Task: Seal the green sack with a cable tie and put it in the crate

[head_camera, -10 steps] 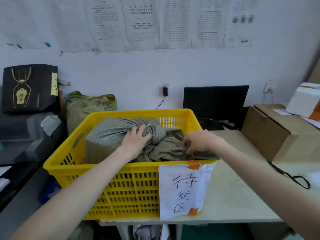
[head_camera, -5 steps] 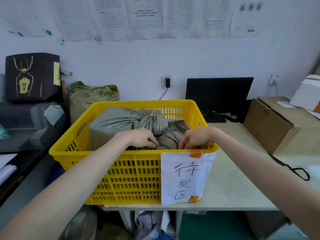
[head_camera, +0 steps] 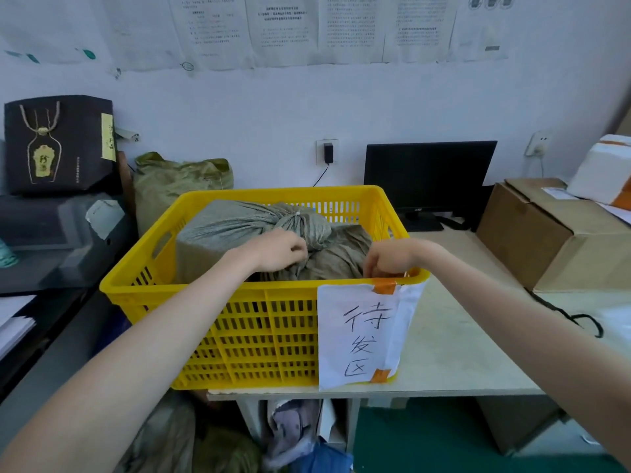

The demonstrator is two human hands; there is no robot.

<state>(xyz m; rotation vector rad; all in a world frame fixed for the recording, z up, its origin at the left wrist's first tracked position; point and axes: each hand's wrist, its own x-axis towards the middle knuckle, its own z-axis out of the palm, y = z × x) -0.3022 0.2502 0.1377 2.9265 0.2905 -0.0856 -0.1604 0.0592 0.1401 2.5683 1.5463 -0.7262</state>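
The green sack (head_camera: 222, 230) lies inside the yellow crate (head_camera: 239, 312). A white cable tie (head_camera: 298, 213) cinches its gathered neck, and loose fabric trails toward the crate's right side. My left hand (head_camera: 280, 249) is over the sack just in front of the neck, its fingers loosely curled with nothing visibly in them. My right hand (head_camera: 389, 259) is at the crate's front right rim, fingers curled down onto the loose sack fabric. Its fingertips are hidden, so a pinch cannot be confirmed.
A handwritten paper label (head_camera: 362, 336) is taped to the crate's front. The crate stands on a pale table (head_camera: 454, 353) beside a black monitor (head_camera: 430, 175) and cardboard boxes (head_camera: 546, 233). Another green sack (head_camera: 177, 186) leans on the wall behind; a dark bag (head_camera: 58, 145) sits at left.
My left hand left the sack's neck and drew back toward the front, its fingers curling. My right hand shifted slightly toward the front rim. The camera has tilted down.
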